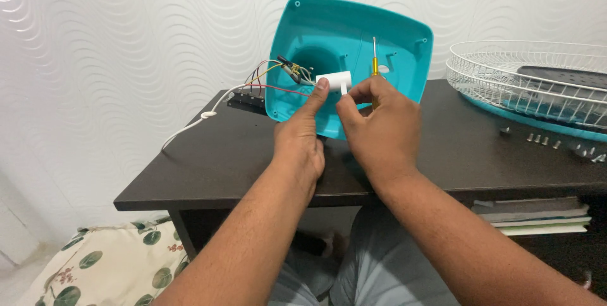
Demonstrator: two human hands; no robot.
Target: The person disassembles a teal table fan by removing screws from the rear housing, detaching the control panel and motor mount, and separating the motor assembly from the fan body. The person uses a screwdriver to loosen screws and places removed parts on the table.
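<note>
Your left hand (302, 138) and right hand (379, 122) pinch the white capacitor (335, 81) against the upturned teal fan base (379, 37); the right also clamps a screwdriver (374, 59). Tugging may snap its thin wires (269, 78).

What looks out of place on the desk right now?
The teal fan base stands tipped on edge, underside open, coloured wires spilling out. Both hands pinch a white cylinder at the wire ends. Loose screws lie scattered beside the white wire grille.

teal housing (354, 40): glossy smooth plastic | table (208, 160): matt dark wood | fan guard (525, 78): white wire metal
</note>
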